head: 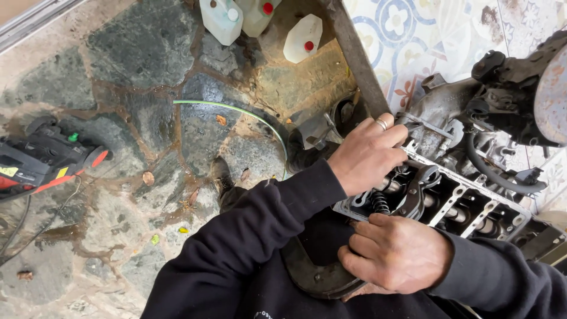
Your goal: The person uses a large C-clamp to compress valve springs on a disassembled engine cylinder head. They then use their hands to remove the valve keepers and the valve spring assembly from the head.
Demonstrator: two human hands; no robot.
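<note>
Black coil valve spring stands at the near-left end of the greasy cylinder head, whose long axis runs away rightward, with the left hand curled over its far rim and the right hand half-closed just beneath it, fingertips touching.

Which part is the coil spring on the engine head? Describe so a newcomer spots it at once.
Start at the grimy metal engine head on the right, on the tiled surface. Between the left hand and the right hand stands a short dark coil spring. It alone shows stacked round coils; its neighbours are flat rocker arms.
</note>
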